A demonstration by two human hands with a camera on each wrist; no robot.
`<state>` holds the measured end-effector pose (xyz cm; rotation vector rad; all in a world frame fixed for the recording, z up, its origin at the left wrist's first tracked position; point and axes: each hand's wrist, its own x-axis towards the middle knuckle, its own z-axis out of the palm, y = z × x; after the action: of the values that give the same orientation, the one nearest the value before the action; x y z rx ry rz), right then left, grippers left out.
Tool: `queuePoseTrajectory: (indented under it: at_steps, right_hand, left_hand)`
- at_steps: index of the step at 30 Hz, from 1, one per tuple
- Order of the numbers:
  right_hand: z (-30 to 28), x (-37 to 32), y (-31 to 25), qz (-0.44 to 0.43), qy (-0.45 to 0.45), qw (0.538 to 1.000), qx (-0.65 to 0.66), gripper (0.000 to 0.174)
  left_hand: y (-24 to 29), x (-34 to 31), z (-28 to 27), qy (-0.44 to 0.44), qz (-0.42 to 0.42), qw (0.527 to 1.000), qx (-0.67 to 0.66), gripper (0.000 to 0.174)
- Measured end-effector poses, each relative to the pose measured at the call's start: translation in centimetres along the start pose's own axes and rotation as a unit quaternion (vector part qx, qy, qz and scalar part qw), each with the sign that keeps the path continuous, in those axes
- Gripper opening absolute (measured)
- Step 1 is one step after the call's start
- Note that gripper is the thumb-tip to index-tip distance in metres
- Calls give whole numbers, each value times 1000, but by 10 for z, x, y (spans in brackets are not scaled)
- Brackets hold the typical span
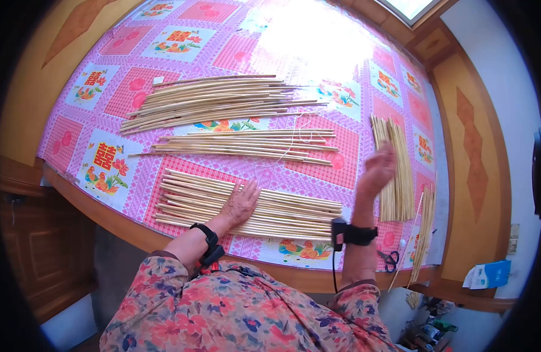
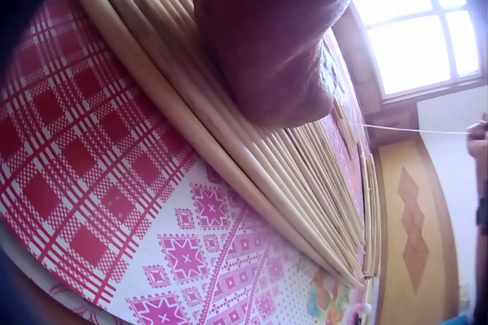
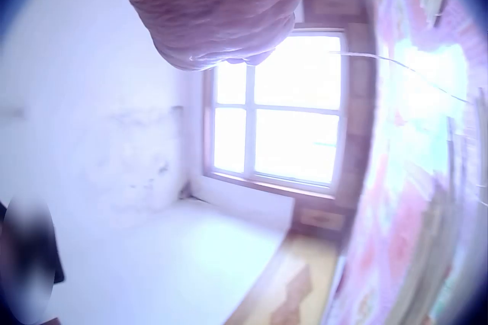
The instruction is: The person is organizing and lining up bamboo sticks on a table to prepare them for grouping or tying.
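My left hand (image 1: 241, 203) rests with fingers spread on the nearest row of straw-coloured stalks (image 1: 294, 213), which lie side by side along the table's front. In the left wrist view, its palm edge hides part of those stalks (image 2: 229, 153). My right hand (image 1: 379, 170) is raised at the right with fingers curled, pinching a white string (image 2: 412, 128) that stretches taut toward the stalks in the left wrist view. Loose loops of the string (image 1: 294, 135) lie over the middle row of stalks (image 1: 241, 145).
A wider row of stalks (image 1: 211, 100) lies farther back. Two bundles (image 1: 402, 176) stand lengthwise at the right, with a thinner bunch (image 1: 424, 229) over the table edge. Scissors (image 1: 390, 261) lie near the front edge. A patterned pink cloth (image 1: 126, 41) covers the table.
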<state>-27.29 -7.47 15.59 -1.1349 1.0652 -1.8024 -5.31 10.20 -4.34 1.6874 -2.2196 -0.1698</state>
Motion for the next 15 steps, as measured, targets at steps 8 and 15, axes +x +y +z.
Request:
queuePoseTrajectory:
  at_steps: [8, 15]
  right_hand:
    - [29, 4, -220, -291, -136, 903, 285, 10]
    - [-16, 34, -337, -413, -270, 828, 266, 21]
  left_hand:
    - [-1, -1, 2, 6, 10, 1000, 2, 42]
    - [-2, 0, 2, 17, 12, 1000, 14, 42]
